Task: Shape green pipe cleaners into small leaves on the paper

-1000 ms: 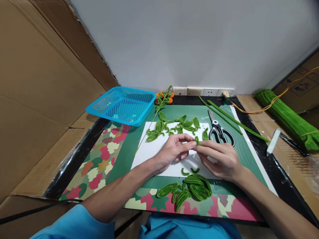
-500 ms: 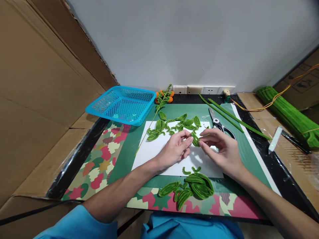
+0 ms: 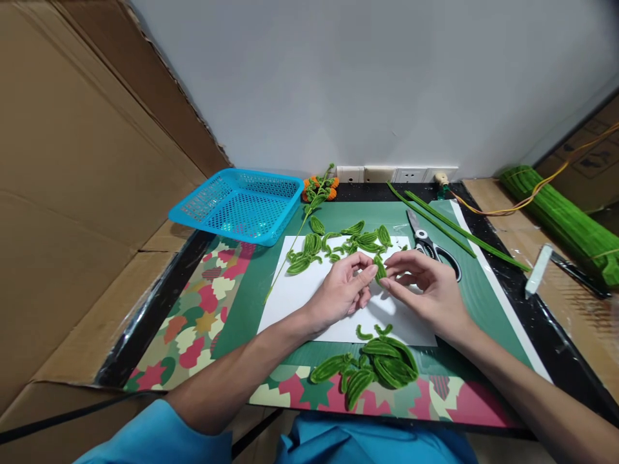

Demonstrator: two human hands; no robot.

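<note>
White paper (image 3: 309, 303) underlies my hands: left hand (image 3: 341, 293) and right hand (image 3: 428, 293) have lifted, both pinching the green leaf (image 3: 379, 269); scissors (image 3: 428, 245) at two o'clock.

Blue perforated basket (image 3: 239, 205) sits at the far left corner of the desk (image 3: 556, 335), partly over the patterned mat (image 3: 193, 322). Orange-and-green pipe-cleaner flower sprig (image 3: 318, 188) lies just right of the basket, stem running down over the green cutting mat (image 3: 251, 290). Scissors (image 3: 428, 243) lie on the cutting mat, blades toward the wall. Two long green pipe cleaners (image 3: 449, 229) lie diagonally beside the scissors. Bundle of green pipe cleaners (image 3: 565, 222) rests at far right on cardboard. Wall sockets (image 3: 396, 174) line the back edge. White sheet (image 3: 300, 296) lies on the cutting mat.
</note>
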